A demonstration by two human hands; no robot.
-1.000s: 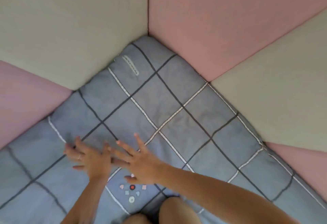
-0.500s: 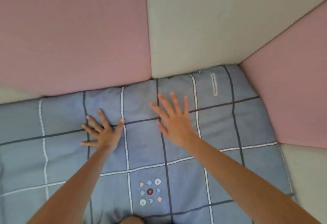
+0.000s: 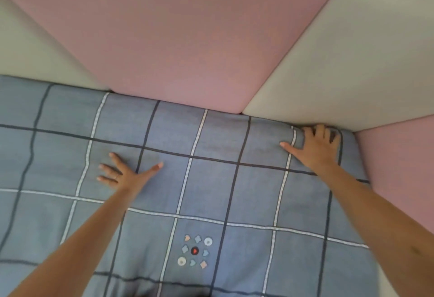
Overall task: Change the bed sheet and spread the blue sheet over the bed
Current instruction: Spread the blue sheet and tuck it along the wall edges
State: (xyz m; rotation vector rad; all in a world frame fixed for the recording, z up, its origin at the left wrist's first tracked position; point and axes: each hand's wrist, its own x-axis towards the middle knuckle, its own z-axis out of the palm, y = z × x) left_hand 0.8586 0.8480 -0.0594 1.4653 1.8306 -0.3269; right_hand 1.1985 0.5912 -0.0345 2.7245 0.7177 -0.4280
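The blue sheet (image 3: 211, 193), checked with dark and white lines and a small patch of coloured shapes (image 3: 195, 251), lies flat over the bed up to the padded wall. My left hand (image 3: 126, 171) rests flat on it, fingers spread, left of centre. My right hand (image 3: 317, 146) lies spread at the sheet's far right corner, fingertips at the edge where the sheet meets the wall padding; small folds show beside it.
Padded wall panels border the bed: a pink panel (image 3: 183, 38) at the back, cream panels (image 3: 340, 62) on either side of it, and another pink panel (image 3: 399, 167) along the right edge. The sheet runs on to the left and toward me.
Both hands have spread apart: my right hand slid to the far right corner of the sheet, and my left hand stayed flat on the left. The view turned left along the wall.
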